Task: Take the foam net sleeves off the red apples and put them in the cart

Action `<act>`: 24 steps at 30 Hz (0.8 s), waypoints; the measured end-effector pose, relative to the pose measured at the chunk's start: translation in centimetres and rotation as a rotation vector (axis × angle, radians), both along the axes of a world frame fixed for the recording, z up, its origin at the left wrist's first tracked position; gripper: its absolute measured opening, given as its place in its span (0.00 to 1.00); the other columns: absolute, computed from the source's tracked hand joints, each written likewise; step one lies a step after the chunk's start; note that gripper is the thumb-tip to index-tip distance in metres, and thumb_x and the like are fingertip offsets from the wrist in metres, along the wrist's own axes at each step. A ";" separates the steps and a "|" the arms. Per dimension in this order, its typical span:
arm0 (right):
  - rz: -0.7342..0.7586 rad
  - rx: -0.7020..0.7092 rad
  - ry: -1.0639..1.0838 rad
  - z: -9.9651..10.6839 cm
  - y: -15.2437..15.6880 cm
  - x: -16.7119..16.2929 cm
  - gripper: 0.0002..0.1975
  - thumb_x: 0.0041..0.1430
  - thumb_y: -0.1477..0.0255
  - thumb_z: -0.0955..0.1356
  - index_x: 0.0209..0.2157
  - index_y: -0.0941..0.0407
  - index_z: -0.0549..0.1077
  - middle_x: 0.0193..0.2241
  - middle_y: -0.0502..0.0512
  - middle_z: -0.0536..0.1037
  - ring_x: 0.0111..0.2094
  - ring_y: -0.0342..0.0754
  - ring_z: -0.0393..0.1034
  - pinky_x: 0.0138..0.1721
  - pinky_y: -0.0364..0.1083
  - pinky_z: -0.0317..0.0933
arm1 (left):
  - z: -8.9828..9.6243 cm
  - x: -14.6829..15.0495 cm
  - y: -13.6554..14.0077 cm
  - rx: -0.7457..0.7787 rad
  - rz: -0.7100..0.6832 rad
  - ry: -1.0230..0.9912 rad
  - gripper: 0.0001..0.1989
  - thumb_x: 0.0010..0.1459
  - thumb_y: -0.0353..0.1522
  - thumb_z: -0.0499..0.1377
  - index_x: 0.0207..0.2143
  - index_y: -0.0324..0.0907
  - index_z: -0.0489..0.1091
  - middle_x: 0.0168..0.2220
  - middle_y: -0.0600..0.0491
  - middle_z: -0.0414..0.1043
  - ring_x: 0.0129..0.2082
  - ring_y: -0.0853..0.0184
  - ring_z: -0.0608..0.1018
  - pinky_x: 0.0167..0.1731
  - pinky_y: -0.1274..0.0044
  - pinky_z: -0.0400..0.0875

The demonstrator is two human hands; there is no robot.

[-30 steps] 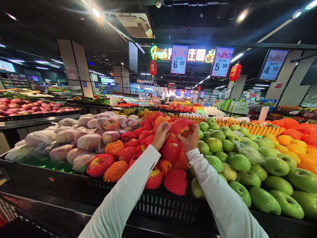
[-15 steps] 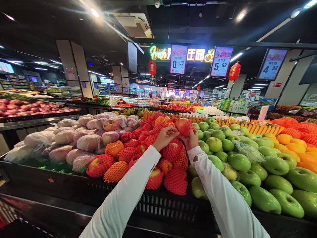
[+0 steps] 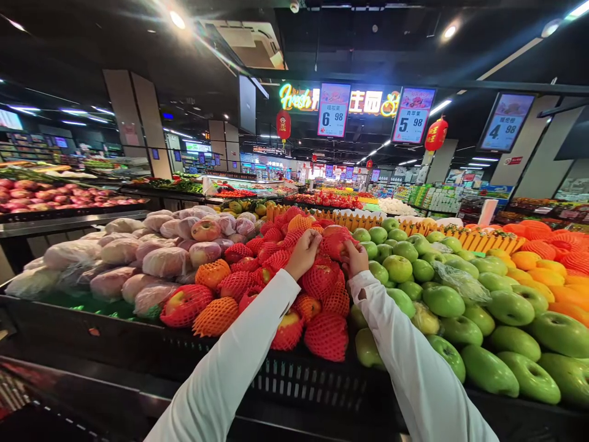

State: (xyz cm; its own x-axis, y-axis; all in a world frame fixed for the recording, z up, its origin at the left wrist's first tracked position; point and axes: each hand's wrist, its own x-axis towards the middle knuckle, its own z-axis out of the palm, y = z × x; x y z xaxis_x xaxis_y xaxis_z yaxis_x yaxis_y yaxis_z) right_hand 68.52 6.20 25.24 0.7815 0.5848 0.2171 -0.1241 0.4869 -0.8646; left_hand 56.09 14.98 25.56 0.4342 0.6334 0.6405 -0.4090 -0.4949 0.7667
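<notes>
Over the middle of the display, an apple (image 3: 334,240) in a red foam net sits between my two hands, above the pile of netted apples. My left hand (image 3: 304,253) is at its left side, thumb and fingers pinched together at the edge of the net. My right hand (image 3: 356,258) grips the apple's lower right side through the net, fingers bent around it. Below lie netted red apples (image 3: 321,280) in red and orange foam. Part of the held apple's underside is hidden by my fingers.
Plastic-wrapped apples (image 3: 165,262) lie to the left, green apples (image 3: 444,301) to the right, and orange fruit (image 3: 552,279) farther right. The black crate edge (image 3: 313,383) runs along the front. A low yellow fence (image 3: 483,237) stands behind the fruit. Price screens (image 3: 332,110) hang overhead.
The red net now covers more of the apple's front. My left hand has drawn slightly left, its fingertips turned up; the apple has shifted a little left and down.
</notes>
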 end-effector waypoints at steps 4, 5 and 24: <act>-0.013 -0.031 0.063 0.4 -0.2 -0.7 0.29 0.38 0.63 0.80 0.37 0.52 0.62 0.21 0.40 0.70 0.17 0.39 0.64 0.12 0.37 0.50 | 0.3 -0.5 0.0 0.027 0.084 -0.028 0.12 0.64 0.40 0.61 0.34 0.41 0.66 0.32 0.53 0.71 0.34 0.67 0.74 0.40 0.75 0.69; -0.015 -0.023 0.070 0.5 -0.2 -0.8 0.30 0.38 0.63 0.80 0.37 0.52 0.61 0.21 0.39 0.69 0.17 0.39 0.64 0.12 0.37 0.50 | 0.5 -0.7 -0.1 0.051 0.070 -0.023 0.13 0.64 0.40 0.61 0.33 0.40 0.67 0.32 0.53 0.71 0.34 0.67 0.74 0.40 0.75 0.69; -0.181 0.281 -0.273 1.2 -0.8 -1.8 0.32 0.34 0.67 0.77 0.41 0.51 0.60 0.38 0.47 0.74 0.36 0.42 0.73 0.38 0.42 0.71 | 0.2 -0.8 0.3 0.083 0.013 -0.023 0.13 0.60 0.42 0.64 0.36 0.42 0.70 0.36 0.53 0.72 0.38 0.66 0.73 0.45 0.73 0.69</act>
State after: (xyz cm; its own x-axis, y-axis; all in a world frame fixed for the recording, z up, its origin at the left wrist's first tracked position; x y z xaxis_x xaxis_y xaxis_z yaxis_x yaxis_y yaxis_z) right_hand 66.73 5.43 26.39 0.7580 0.3325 0.5612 0.1994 0.7010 -0.6847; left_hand 55.31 15.24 25.74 0.4106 0.5833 0.7008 -0.4194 -0.5617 0.7132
